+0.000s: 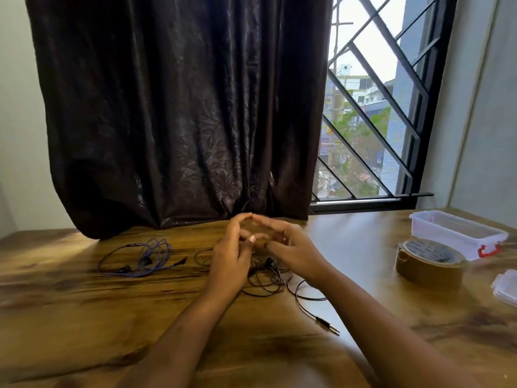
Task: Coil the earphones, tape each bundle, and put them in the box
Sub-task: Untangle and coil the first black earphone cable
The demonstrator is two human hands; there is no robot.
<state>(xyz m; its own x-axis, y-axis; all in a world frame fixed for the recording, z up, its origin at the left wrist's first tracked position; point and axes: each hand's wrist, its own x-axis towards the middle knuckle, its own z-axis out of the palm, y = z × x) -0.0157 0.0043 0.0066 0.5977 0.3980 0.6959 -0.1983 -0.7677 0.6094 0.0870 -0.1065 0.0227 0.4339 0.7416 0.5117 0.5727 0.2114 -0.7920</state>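
Note:
A loose tangle of black earphones [265,281] lies at the table's middle, its jack plug [327,324] trailing toward me on the right. My left hand [232,253] and my right hand [291,247] hover just above the tangle. Their fingers are curved and the fingertips meet at the top. The hands are blurred, and I cannot make out whether either one pinches the thin black wire. A blue earphone set [140,259] lies loosely looped to the left, untouched. The brown tape roll [429,263] sits at the right, with the clear plastic box [458,232] behind it.
A clear lid [506,287] lies at the right edge, near the tape. A dark curtain [179,113] hangs down onto the back of the wooden table [84,317]. A barred window is at the back right.

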